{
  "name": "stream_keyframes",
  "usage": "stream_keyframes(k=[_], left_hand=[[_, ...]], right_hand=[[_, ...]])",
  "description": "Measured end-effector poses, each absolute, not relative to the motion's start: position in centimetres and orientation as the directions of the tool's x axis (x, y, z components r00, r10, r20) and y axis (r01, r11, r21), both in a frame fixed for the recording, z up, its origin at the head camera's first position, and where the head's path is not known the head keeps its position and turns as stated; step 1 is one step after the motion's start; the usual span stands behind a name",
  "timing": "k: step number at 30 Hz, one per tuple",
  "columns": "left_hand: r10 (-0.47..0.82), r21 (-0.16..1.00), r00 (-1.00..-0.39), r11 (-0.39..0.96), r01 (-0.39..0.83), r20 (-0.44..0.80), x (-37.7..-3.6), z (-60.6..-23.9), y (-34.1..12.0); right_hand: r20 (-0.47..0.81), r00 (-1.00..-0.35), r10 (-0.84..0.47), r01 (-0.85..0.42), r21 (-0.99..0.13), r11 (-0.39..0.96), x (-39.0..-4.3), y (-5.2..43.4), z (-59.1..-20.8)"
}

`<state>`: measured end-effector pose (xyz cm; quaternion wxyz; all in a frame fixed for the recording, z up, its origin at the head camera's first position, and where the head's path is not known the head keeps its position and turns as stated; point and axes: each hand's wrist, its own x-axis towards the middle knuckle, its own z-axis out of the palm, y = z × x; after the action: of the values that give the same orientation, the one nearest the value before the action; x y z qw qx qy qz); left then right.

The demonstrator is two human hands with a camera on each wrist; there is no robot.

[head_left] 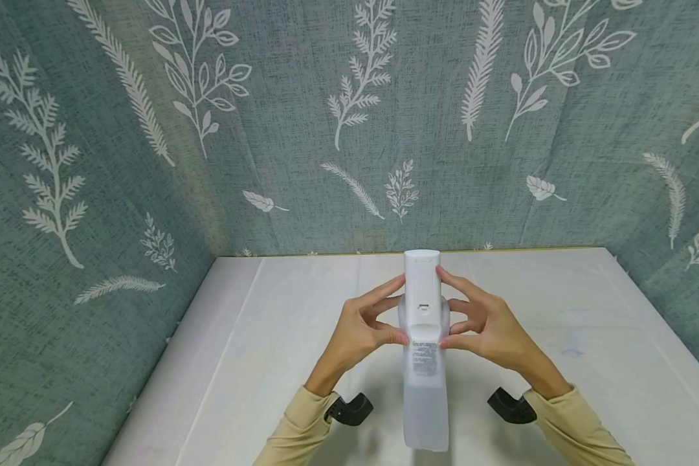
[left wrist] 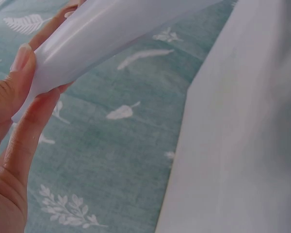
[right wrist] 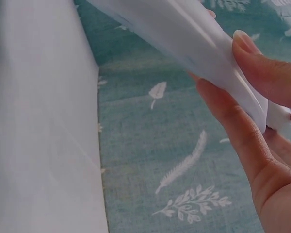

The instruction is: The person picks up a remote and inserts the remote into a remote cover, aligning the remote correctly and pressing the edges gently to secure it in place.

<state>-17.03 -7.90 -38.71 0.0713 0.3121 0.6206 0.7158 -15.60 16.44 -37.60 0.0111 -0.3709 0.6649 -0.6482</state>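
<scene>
White remote control held above table, pinched by left hand and right hand at its sides; likely light, rigid, smooth plastic.

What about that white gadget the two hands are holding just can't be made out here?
- White device, head view: the label print is too small to read.
- Its underside: turned away from the head camera.
- Left wrist view: the device runs off the top edge, and the left hand off the left edge.
- Right wrist view: the right hand covers part of it.
</scene>
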Motion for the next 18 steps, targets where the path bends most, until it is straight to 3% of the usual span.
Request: stream_keyframes(k=[18], left_hand=[[0.449,0.93,-0.815,-0.201,0.308,0.367,-17.23,-38.79,-7.86]], right_hand=[[0.479,-0.739,-0.473,-0.49,-0.865,-0.11,-15.54,16.09,-37.61]])
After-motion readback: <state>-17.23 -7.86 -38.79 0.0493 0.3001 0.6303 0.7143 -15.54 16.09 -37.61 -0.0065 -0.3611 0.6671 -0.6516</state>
